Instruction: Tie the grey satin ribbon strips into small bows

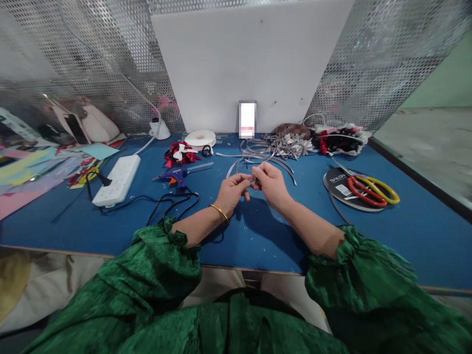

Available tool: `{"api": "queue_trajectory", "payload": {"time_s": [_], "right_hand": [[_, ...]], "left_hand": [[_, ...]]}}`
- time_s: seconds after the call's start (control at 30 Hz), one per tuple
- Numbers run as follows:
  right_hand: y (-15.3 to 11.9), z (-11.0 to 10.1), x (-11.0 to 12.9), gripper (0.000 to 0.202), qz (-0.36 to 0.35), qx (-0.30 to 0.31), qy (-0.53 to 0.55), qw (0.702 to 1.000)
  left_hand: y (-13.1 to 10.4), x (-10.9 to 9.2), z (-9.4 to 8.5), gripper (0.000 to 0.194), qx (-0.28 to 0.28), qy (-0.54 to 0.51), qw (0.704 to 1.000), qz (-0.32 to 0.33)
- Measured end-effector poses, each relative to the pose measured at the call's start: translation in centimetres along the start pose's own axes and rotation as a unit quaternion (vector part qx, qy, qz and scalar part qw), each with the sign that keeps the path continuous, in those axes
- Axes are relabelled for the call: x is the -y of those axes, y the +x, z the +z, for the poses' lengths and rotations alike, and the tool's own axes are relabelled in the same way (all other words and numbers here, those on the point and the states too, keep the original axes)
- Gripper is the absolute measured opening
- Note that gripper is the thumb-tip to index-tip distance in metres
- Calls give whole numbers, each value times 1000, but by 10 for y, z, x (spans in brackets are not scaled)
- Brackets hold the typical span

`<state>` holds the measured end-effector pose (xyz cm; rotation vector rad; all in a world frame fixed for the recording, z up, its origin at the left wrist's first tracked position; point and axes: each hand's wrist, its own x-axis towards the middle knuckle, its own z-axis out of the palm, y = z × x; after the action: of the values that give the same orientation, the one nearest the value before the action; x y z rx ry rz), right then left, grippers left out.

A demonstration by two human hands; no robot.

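Note:
My left hand (233, 194), with a gold bangle at the wrist, meets my right hand (272, 184) above the middle of the blue table. Both are closed, fingertips pinching a small piece of grey ribbon (253, 181) between them; the fingers cover most of it. Just behind them lie loose cut lengths of grey ribbon (291, 173). A heap of grey ribbon bows (291, 145) is at the back, a little to the right. Left of my left hand rests a blue glue gun (179, 178) with a clear glue stick in its rear.
On the right, scissors (368, 189) with red and yellow handles lie on a black ribbon spool (334, 183). A white power strip (117, 181) and cables are at left. A white spool (200, 138), red bows (177, 155) and a phone (247, 119) stand along the back.

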<state>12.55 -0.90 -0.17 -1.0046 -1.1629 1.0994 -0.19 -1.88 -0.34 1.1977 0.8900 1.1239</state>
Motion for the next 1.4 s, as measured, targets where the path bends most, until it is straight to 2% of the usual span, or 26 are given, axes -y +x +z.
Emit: {"api": "queue_trajectory", "payload": {"time_s": [0.2,0.33,0.47,0.53,0.63,0.83,0.97,1.1,1.2,1.27,1.4], "right_hand": [[-1,2,-3,29,-3,0,-40,999],[-4,5,0,28,4,28,-36,999],[-4,2,8,25,22,60,78,995],[-3,-2,11,35,28,60,115,991],[-1,-6,13,45,58,33,116,991],[-4,-5,7,33,123,14,89,988],[-5,-4,4,25,87,-5,70,994],[-4,-6,4,13,-27,10,-21,999],[-3,-9,5,9,-101,16,-127,987],[-2,-11,6,7,-121,17,-159,980],[-3,-10,8,6,-116,26,-148,982]], "left_hand": [[-2,-2,3,25,-44,37,998,24],[-3,-3,4,18,-81,54,995,26],[1,-4,1,17,-110,-34,993,-10],[4,-5,-2,20,-122,-86,988,-38],[7,-7,-5,22,-123,-117,984,-59],[9,-5,-7,24,-125,-135,981,-57],[9,-3,-8,23,-110,-121,985,-60],[8,-5,-8,18,-90,-84,990,-64],[7,-8,-7,15,-85,-34,995,-35],[5,-10,-6,12,-90,7,996,-10],[4,-12,-6,9,-101,42,994,11]]}}
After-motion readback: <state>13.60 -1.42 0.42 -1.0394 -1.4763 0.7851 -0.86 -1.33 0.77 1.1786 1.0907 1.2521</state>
